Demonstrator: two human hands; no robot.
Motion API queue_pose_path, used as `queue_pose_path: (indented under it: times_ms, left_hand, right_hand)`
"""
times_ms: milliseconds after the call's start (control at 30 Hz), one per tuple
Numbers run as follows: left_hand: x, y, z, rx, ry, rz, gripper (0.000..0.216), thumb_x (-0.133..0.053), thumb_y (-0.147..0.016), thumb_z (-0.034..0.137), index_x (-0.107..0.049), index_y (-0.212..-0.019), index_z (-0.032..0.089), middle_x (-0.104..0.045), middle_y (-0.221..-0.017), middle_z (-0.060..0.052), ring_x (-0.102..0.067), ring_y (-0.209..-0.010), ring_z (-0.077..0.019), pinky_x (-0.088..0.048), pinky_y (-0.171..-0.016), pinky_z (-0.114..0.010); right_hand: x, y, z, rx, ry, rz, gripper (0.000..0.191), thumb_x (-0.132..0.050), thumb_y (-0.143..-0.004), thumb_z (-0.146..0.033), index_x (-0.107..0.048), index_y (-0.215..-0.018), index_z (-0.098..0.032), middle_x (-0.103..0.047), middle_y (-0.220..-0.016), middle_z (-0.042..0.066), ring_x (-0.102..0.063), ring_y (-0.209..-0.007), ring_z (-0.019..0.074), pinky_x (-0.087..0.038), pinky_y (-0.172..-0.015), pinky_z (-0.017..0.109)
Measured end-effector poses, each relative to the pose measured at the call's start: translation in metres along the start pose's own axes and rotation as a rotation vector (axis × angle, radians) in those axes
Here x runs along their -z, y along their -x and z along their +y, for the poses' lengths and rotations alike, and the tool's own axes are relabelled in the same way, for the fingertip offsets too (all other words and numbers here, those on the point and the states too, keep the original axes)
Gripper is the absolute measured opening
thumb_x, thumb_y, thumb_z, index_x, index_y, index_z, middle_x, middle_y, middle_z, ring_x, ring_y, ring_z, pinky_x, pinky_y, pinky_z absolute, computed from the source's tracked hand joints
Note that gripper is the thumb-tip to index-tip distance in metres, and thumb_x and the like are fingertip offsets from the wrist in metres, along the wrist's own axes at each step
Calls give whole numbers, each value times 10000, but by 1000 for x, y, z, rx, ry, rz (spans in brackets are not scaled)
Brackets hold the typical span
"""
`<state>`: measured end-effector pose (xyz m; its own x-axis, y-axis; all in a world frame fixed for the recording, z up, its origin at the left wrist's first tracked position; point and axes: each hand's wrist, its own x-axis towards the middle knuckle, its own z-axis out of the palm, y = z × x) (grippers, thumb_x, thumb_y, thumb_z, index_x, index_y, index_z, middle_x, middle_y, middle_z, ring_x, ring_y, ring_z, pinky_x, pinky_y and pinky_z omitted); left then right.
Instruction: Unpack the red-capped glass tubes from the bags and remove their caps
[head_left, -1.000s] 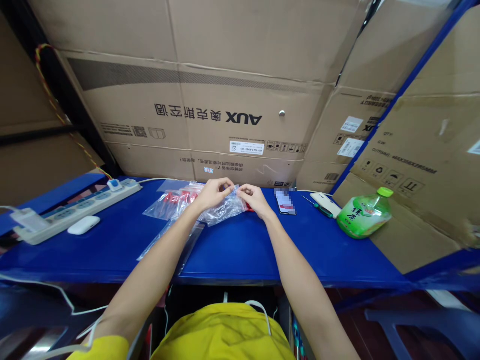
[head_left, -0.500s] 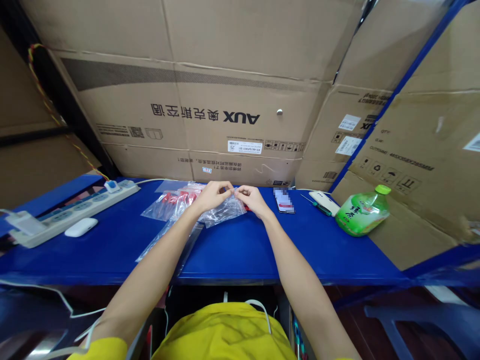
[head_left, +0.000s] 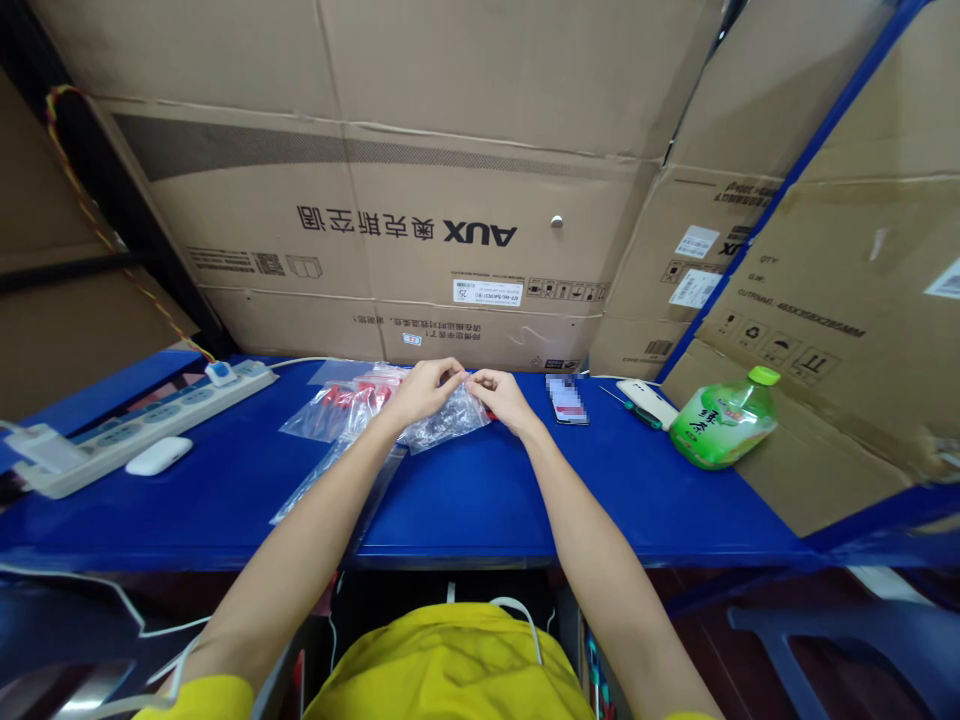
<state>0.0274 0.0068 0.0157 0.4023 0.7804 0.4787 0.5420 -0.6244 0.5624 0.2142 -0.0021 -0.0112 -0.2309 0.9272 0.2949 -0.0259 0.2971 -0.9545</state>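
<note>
Over the back middle of the blue table, my left hand [head_left: 430, 390] and my right hand [head_left: 504, 396] meet with fingertips pinched on the upper edge of a clear plastic bag [head_left: 448, 424]. The bag hangs down, crinkled, between and below them. Left of my left hand lie more clear bags with red pieces [head_left: 339, 398] inside; what the pieces are I cannot make out. Flat, transparent bags [head_left: 311, 492] extend beneath my left forearm. A bit of red shows beside my right fingers, partly hidden by that hand.
On the right are a phone [head_left: 568, 400], a screwdriver [head_left: 639, 412], a white object [head_left: 654, 402] and a green drink bottle [head_left: 721, 420] lying tilted. A power strip [head_left: 146, 425] and a small white case [head_left: 159, 456] occupy the left. Cardboard [head_left: 420, 180] walls the back.
The view has shifted very slightly. Both hands keep their pinch on the clear plastic bag, with hardly any visible movement.
</note>
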Motion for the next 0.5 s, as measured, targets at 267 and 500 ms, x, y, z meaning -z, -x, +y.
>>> queue_pose_path:
  times_ms: [267,500]
  left_hand:
    - [1,0,-1,56,97,27,337,-573,-958,473,-711,-905,170,-679,-750,-30,-514,-647,-148,-347,-625,-271]
    - [1,1,-1,6,116,-37,367,-550,-972,476,-717,-887,161,-710,-797,-31,-544,-693,-147,-373,-634,-254]
  right_hand:
    - [3,1,2,5,23,14,356,-810,-718,-505,-690,-778,-175,-609,-652,-16,-517,-589,126,-393,-567,252]
    - [3,-1,2,41,42,16,361,-798,-722,-511,-679,-771,-174,-641,-685,-6,-541,-627,128,-421,-616,257]
